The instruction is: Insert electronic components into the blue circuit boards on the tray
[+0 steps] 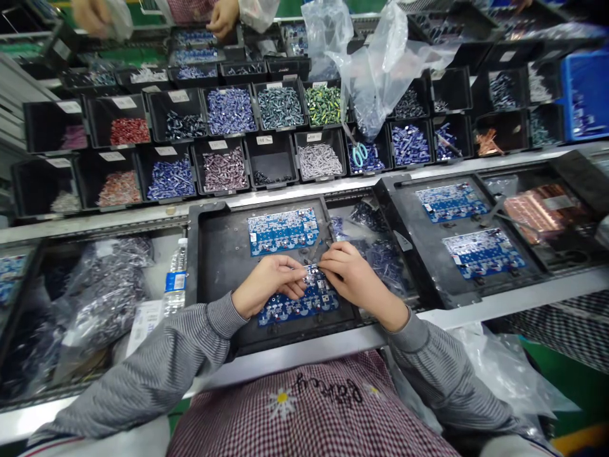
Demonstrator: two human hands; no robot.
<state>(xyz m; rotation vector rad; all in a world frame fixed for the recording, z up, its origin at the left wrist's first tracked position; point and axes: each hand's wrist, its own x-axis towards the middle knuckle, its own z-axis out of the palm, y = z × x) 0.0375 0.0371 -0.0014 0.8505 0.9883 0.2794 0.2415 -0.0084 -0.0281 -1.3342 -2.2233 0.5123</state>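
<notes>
Both my hands meet over the upper edge of a blue circuit board point(297, 308) lying in a black tray point(221, 266). My left hand point(273, 279) comes from the left, thumb and index finger pinched together; whatever is between them is too small to name. From the right, my right hand point(349, 273) bends over the board's top right part with its fingertips pressed together, and their contents are hidden. A second blue circuit board point(283, 231) lies just behind, in the same tray. Part of the nearer board is covered by my fingers.
Two rows of black bins point(223, 166) with coloured electronic components run behind the tray. Blue-handled scissors point(360, 154) stand in one bin. Right is another tray with two boards point(483, 252); left are a plastic bottle point(177, 279) and bagged parts point(107, 298). Another person's hand point(223, 18) shows across.
</notes>
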